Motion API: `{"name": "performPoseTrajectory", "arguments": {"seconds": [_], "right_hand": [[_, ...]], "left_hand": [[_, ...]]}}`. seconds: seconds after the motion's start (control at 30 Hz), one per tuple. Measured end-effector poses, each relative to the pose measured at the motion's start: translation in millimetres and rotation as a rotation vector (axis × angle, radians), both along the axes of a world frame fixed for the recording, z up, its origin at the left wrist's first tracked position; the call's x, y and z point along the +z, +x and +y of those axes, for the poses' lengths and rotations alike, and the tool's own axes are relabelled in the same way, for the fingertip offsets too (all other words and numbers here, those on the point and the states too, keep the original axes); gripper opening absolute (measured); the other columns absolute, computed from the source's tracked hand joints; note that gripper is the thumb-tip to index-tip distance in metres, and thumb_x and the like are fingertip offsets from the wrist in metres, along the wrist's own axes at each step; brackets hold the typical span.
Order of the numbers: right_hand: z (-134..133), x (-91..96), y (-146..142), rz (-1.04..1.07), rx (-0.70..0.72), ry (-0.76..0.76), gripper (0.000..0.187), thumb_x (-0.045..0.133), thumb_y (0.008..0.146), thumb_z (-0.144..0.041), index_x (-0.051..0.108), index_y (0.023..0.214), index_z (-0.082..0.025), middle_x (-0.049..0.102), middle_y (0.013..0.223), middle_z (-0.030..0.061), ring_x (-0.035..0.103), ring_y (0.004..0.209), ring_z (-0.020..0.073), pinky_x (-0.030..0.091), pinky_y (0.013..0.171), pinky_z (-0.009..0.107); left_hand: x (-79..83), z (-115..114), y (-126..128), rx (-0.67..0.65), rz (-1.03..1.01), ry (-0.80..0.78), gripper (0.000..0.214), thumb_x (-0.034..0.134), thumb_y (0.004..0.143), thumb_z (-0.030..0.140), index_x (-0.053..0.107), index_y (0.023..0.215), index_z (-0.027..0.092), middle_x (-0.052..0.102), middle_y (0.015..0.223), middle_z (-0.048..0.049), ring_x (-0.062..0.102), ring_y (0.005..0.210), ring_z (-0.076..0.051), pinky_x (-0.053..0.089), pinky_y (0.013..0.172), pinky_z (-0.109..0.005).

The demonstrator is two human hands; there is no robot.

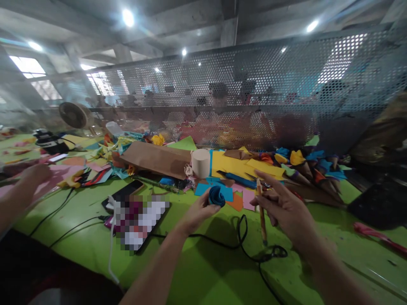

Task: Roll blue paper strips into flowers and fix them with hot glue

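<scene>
My left hand [197, 216] is closed around a rolled blue paper flower [216, 197], its spiral top facing up. To the right, my right hand [282, 209] grips a slim wooden stick [262, 216], pencil-like, with a dark lower end; the index finger points forward. Just beyond my hands lie blue paper pieces [203, 191], an orange piece [235, 202] and pink pieces [248, 199]. A blue-handled cutter [240, 179] rests on yellow paper [229, 164]. Beside that paper stands a roll of cream tape or paper [201, 163].
Black cable [243, 237] loops across the green table [203, 279]. Two phones, one dark [124, 194] and one lit [146, 224], lie left. Finished paper flowers [305, 163] pile up at right. Another person's hand [34, 176] works at far left. A perforated metal screen [203, 84] stands behind.
</scene>
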State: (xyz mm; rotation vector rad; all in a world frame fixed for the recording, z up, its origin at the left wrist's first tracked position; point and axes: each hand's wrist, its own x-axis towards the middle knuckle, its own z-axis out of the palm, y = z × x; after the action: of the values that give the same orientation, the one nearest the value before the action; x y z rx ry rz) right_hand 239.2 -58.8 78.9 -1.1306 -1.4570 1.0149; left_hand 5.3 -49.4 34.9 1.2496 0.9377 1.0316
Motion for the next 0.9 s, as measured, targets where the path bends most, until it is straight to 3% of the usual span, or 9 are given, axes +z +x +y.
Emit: {"name": "performPoseTrajectory", "arguments": {"seconds": [0.1,0.2,0.3,0.37,0.47,0.63,0.9], "right_hand": [[-4,3.2,2,0.036,0.063,-0.004,0.025,0.065,0.084,-0.04,0.07,0.099,-0.021,0.072,0.08,0.0054,0.062,0.067,0.0164,0.051,0.058,0.026],[-7,4.6,3,0.167,0.142,-0.051,0.026,0.07,0.081,-0.036,0.066,0.103,-0.023,0.073,0.088,0.0048,0.065,0.073,0.0177,0.053,0.067,0.029],[-8,2.5,0,0.253,0.134,-0.029,0.027,0.074,0.079,-0.036,0.061,0.1,-0.025,0.071,0.084,0.0025,0.064,0.072,0.0174,0.052,0.066,0.028],[-8,0.4,-3,0.297,0.169,-0.018,0.023,0.062,0.088,-0.045,0.061,0.096,-0.024,0.07,0.078,0.0035,0.062,0.068,0.018,0.051,0.062,0.029],[-8,-3.0,-8,0.28,0.185,0.001,0.035,0.047,0.094,-0.049,0.066,0.091,-0.021,0.067,0.078,0.0059,0.057,0.065,0.0167,0.048,0.056,0.027],[-10,-8.9,-16,0.274,0.097,0.024,0.017,0.064,0.086,-0.037,0.068,0.09,-0.021,0.063,0.082,0.0044,0.054,0.066,0.0144,0.044,0.049,0.022],[-13,-7.0,-25,0.253,0.116,0.026,0.018,0.069,0.083,-0.037,0.065,0.087,-0.02,0.063,0.075,0.0024,0.058,0.06,0.0133,0.051,0.05,0.023]], "left_hand": [[-0.7,1,0,0.008,0.002,0.027,0.065,0.075,0.066,0.045,0.061,0.123,0.017,0.064,0.115,-0.0094,0.054,0.111,-0.028,0.04,0.102,-0.04],[-2.3,1,-1,-0.003,0.016,0.047,0.061,0.074,0.068,0.046,0.062,0.121,0.017,0.064,0.114,-0.0088,0.054,0.11,-0.027,0.04,0.101,-0.04],[-4.1,1,-2,-0.012,0.022,0.06,0.06,0.073,0.069,0.045,0.062,0.122,0.018,0.064,0.115,-0.0089,0.054,0.108,-0.026,0.041,0.1,-0.039],[-5.6,1,-2,-0.015,0.028,0.067,0.059,0.073,0.069,0.044,0.062,0.121,0.018,0.063,0.114,-0.0085,0.054,0.107,-0.026,0.041,0.098,-0.038],[-7.9,2,-1,-0.02,0.047,0.066,0.051,0.072,0.071,0.041,0.062,0.116,0.019,0.062,0.109,-0.0071,0.053,0.104,-0.024,0.042,0.095,-0.036],[-8.3,0,1,-0.033,0.069,0.065,0.043,0.071,0.072,0.04,0.063,0.109,0.019,0.061,0.103,-0.0054,0.053,0.099,-0.023,0.042,0.092,-0.035],[-7.7,-2,2,-0.04,0.093,0.058,0.039,0.068,0.073,0.035,0.062,0.108,0.018,0.06,0.104,-0.0051,0.05,0.101,-0.023,0.042,0.091,-0.034]]}}
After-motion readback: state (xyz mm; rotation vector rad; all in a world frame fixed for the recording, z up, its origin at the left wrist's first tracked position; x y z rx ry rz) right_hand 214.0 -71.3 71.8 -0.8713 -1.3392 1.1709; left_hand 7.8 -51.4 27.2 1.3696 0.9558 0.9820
